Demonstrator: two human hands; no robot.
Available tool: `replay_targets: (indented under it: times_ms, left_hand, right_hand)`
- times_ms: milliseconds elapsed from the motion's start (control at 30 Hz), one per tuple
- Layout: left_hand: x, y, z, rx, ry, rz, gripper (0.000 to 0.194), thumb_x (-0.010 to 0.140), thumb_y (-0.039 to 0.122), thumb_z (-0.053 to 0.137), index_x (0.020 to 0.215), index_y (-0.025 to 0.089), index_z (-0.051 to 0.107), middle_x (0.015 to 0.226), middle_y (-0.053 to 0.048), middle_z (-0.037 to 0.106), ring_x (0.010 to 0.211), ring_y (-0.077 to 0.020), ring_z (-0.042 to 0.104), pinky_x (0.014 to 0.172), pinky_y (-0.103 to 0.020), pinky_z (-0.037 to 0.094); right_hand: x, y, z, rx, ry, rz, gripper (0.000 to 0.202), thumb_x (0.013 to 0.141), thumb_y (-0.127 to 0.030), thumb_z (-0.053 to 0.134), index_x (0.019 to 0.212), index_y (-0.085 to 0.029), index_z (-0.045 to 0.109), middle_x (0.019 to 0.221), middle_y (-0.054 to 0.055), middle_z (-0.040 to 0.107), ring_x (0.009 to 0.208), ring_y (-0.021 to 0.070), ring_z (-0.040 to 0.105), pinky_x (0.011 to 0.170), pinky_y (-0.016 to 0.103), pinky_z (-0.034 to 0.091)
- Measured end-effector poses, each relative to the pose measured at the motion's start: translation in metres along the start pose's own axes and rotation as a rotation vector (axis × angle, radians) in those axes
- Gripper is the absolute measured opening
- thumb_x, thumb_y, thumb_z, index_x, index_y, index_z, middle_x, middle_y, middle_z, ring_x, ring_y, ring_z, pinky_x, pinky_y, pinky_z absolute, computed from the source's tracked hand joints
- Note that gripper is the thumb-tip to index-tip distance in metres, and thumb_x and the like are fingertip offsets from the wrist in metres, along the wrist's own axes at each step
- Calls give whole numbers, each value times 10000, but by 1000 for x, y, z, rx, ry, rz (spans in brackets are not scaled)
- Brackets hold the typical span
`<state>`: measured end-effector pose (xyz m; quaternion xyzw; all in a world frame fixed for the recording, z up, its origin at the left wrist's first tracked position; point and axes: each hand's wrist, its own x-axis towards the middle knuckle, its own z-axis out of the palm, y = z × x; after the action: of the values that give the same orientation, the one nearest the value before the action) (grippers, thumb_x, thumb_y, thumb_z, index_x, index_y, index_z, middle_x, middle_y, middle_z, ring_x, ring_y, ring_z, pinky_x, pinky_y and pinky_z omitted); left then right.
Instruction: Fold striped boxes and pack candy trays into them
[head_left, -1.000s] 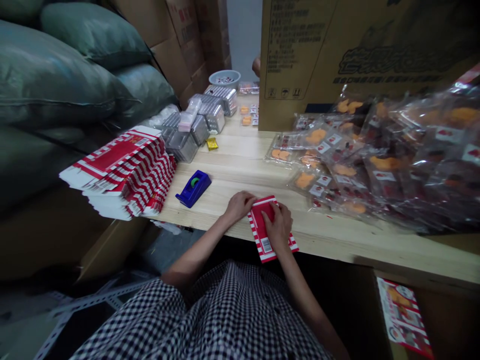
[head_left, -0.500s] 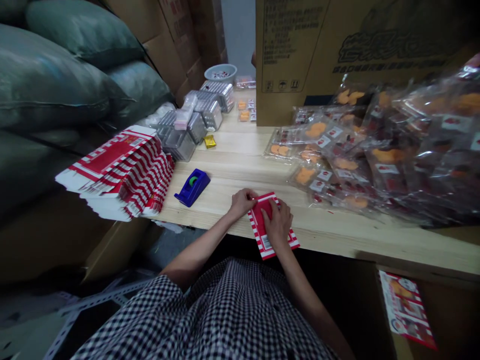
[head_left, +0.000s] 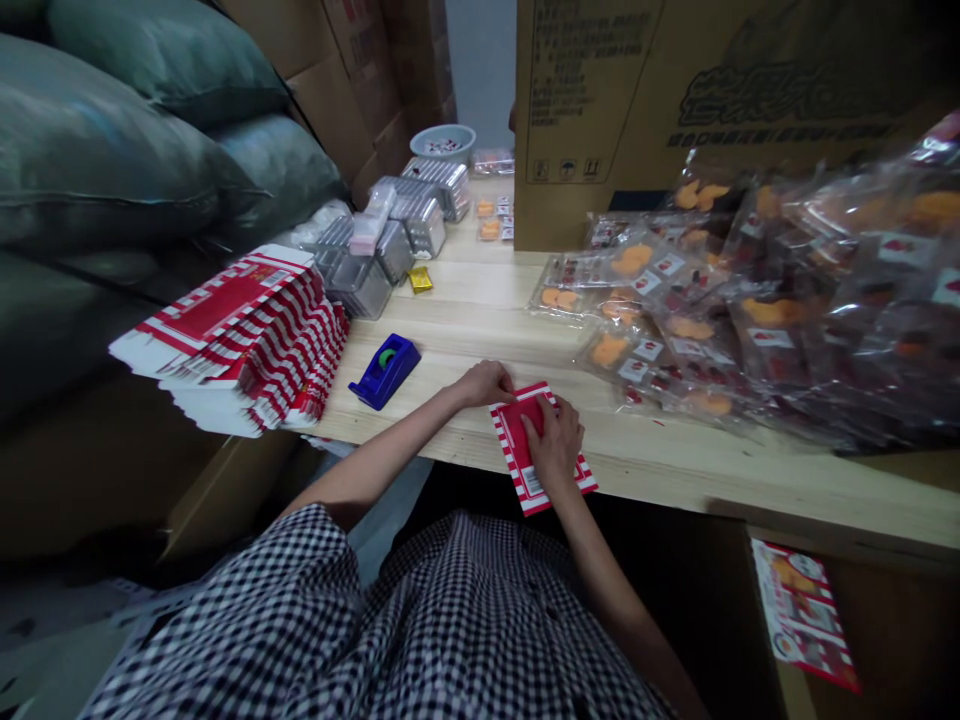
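Observation:
A red card box with a striped border [head_left: 517, 430] lies tilted at the front edge of the wooden table, its lower end past the edge. My right hand [head_left: 553, 440] is closed on its right side, thumb on the red face. At the box's upper left corner is my left hand [head_left: 486, 384], fingers bent together; whatever they may pinch is too small to make out. To the left stands a blue tape dispenser [head_left: 386, 372] with a green core. A stack of flat red-and-white striped boxes [head_left: 247, 320] sits further left.
Clear plastic packs with orange pieces [head_left: 705, 330] are heaped on the right, before a large carton [head_left: 585, 120]. Clear plastic cases [head_left: 360, 285], a yellow packet [head_left: 420, 280] and a bowl [head_left: 442, 143] stand behind. Full sacks [head_left: 112, 150] rise at the left.
My left hand has shifted slightly up, and its forearm has swung out to the left. The right hand and the box have stayed almost in place.

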<state>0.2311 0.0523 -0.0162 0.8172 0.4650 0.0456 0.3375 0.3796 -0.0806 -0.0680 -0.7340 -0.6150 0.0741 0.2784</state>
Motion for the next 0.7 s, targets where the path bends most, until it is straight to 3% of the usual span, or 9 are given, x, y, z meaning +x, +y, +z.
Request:
replay_targets:
  times_ms: [167, 367, 533, 700]
  left_hand:
    - [1, -1, -2, 15, -20, 58, 120, 683, 168, 659, 719, 154, 772, 649, -17, 719, 622, -147, 621, 591, -229, 393]
    - [-5, -4, -2, -5, -37, 92, 157, 724, 269, 666, 744, 145, 760, 649, -13, 702, 605, -136, 589, 576, -224, 378]
    - [0, -6, 3, -8, -16, 101, 110, 673, 191, 645, 711, 146, 738, 625, -4, 672, 591, -134, 564, 576, -234, 364]
    - [-2, -9, 2, -32, -21, 137, 153, 731, 207, 597, 701, 132, 727, 612, -1, 659, 602, -126, 562, 582, -226, 363]
  right_hand:
    - [0, -2, -3, 13, 6, -6, 405, 955, -404, 532, 1302, -201, 584, 1341, 153, 537, 1194, 306, 471, 945, 439, 387]
    - [-1, 1, 1, 16, 13, -12, 409, 953, -417, 525, 1300, -206, 579, 1344, 153, 528, 1214, 304, 452, 944, 434, 377]
    - [-1, 0, 1, 7, 8, -7, 408, 955, -419, 525, 1302, -211, 579, 1347, 147, 528, 1190, 300, 469, 936, 428, 377]
    - [-1, -1, -1, 19, 18, -10, 394, 960, -405, 515, 1292, -204, 583, 1333, 148, 536, 1194, 298, 466, 940, 427, 379]
